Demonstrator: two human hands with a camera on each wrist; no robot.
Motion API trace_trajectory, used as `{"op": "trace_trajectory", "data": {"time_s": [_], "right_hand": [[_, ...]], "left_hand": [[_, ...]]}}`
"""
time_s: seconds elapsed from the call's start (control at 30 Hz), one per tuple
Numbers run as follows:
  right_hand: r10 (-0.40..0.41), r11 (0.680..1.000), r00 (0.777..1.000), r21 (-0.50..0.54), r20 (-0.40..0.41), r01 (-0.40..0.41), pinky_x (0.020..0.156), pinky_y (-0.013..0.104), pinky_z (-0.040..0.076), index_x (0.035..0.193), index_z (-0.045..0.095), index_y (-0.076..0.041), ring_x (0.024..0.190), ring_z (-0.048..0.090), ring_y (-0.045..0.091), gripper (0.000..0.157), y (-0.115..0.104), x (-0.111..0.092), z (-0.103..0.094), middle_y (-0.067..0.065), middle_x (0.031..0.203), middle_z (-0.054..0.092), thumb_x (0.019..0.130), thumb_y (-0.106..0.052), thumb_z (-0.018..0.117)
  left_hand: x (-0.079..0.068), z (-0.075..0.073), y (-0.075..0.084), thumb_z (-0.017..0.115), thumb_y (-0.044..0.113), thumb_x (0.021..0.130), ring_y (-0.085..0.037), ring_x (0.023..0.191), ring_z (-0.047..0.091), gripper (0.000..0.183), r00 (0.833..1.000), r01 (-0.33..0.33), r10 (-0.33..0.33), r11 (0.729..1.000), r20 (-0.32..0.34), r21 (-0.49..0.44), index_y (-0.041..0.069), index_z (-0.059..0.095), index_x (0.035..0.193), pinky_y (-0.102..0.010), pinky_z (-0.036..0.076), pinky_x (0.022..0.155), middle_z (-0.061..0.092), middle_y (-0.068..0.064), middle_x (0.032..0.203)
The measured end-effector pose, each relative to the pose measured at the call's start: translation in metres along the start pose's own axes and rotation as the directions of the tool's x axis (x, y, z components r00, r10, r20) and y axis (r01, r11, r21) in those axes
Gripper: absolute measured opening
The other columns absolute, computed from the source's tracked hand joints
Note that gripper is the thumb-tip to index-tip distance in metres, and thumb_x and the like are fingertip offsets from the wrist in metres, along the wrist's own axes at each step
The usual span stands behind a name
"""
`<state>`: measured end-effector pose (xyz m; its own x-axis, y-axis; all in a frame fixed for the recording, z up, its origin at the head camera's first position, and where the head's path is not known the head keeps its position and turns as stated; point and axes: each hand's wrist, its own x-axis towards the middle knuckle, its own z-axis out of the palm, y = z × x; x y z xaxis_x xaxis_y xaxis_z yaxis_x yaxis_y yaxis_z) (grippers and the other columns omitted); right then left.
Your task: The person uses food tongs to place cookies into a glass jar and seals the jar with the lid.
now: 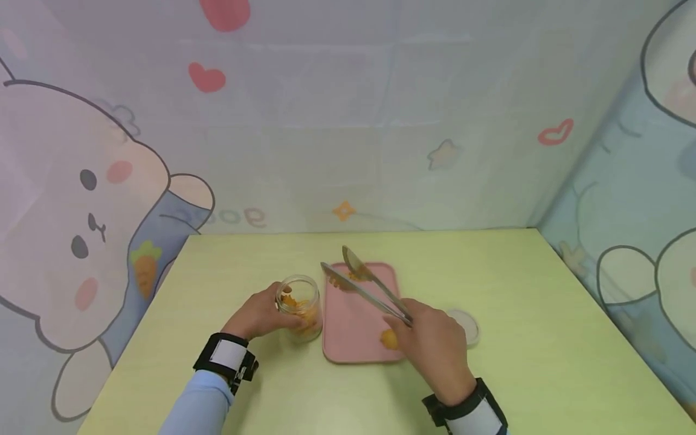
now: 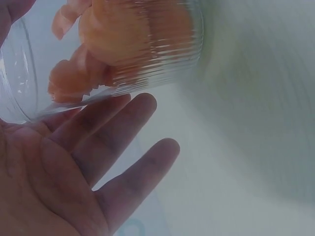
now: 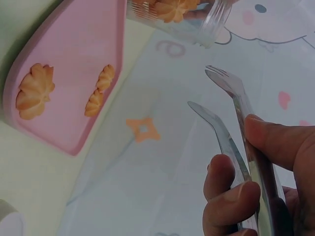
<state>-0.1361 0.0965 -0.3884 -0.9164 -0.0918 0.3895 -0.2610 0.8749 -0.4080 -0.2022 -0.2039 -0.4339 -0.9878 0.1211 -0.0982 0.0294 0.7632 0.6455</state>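
Observation:
My left hand (image 1: 267, 315) holds a clear glass jar (image 1: 300, 287), thumb on one side and fingers on the other. Golden flower-shaped cookies (image 2: 115, 32) lie inside it, seen through the ribbed wall in the left wrist view. With my right hand (image 1: 435, 338) I grip metal tongs (image 1: 375, 290); their tips stand apart, nothing between them in the right wrist view. Below the tongs is a pink tray (image 1: 353, 326). One cookie (image 3: 35, 92) sits on it, partly hidden by my right hand in the head view. Smaller cookie pieces (image 3: 99, 91) lie near another edge.
A pale round lid (image 1: 464, 327) lies on the light yellow table (image 1: 544, 338), to the right of the tray and beside my right hand. Behind the table hangs a cartoon-printed cloth (image 1: 326, 133), with another on the right side.

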Motion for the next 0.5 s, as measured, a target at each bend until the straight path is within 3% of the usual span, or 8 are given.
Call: {"op": "trace_trajectory", "data": {"time_s": [0.23,0.5], "right_hand": [[0.059,0.998,0.996,-0.014,0.062,-0.058,0.035,0.026,0.026,0.096,0.072,-0.014,0.041,0.038,0.012,0.029,0.019,-0.009,0.002,-0.004,0.049,0.045,0.08,-0.039,0.072],[0.121,0.992,0.985,-0.042,0.119,-0.117,0.036,0.028,0.029,0.091,0.07,-0.017,0.044,0.041,0.014,0.028,0.035,-0.023,0.002,-0.003,0.052,0.048,0.082,-0.043,0.07]], "left_hand": [[0.0,0.0,-0.007,0.081,0.044,0.066,-0.025,0.099,0.055,0.08,1.0,0.021,-0.021,1.0,0.008,0.004,0.006,0.05,0.129,-0.049,0.047,0.088,0.064,-0.011,0.113],[0.002,0.0,-0.005,0.081,0.043,0.066,-0.023,0.095,0.056,0.078,1.0,0.01,-0.01,1.0,0.003,0.013,0.005,0.05,0.127,-0.047,0.048,0.085,0.064,-0.009,0.107]]}}
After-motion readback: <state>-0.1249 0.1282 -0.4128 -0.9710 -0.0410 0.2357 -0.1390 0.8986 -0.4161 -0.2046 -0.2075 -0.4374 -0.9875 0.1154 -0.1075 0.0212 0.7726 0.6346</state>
